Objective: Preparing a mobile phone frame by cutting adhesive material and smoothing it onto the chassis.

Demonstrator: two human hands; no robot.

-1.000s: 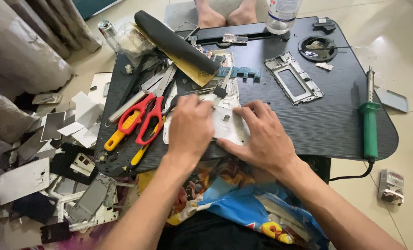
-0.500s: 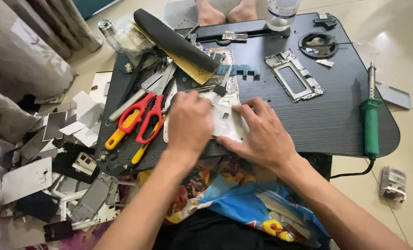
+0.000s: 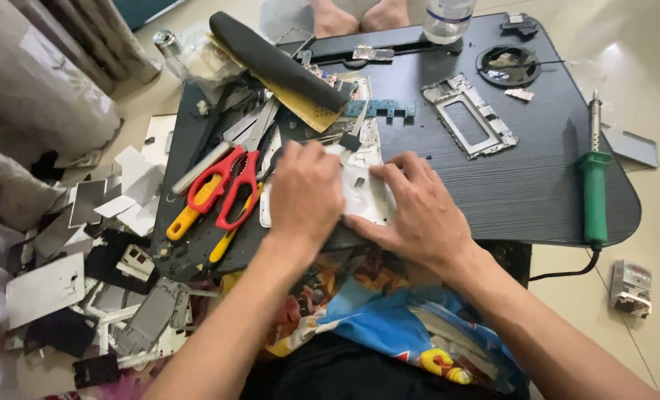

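Observation:
Both hands rest on a white phone back panel (image 3: 365, 194) lying flat near the front edge of a small dark table (image 3: 522, 178). My left hand (image 3: 304, 194) covers the panel's left part, fingers curled down over it. My right hand (image 3: 417, 211) grips the panel's right edge, fingers spread across its top. Much of the panel is hidden under the hands. Red-handled scissors (image 3: 226, 185) lie just left of my left hand.
A metal phone frame (image 3: 469, 115) lies at the table's middle back, a green soldering iron (image 3: 594, 185) along the right edge, a black roll (image 3: 278, 63) and a clear bottle (image 3: 448, 15) at the back. Loose phone parts (image 3: 115, 259) litter the floor on the left. Another person's bare feet (image 3: 360, 15) show beyond the table.
Both hands have stayed on the white panel with only slight shifts of the fingers. Nothing else on the table has moved.

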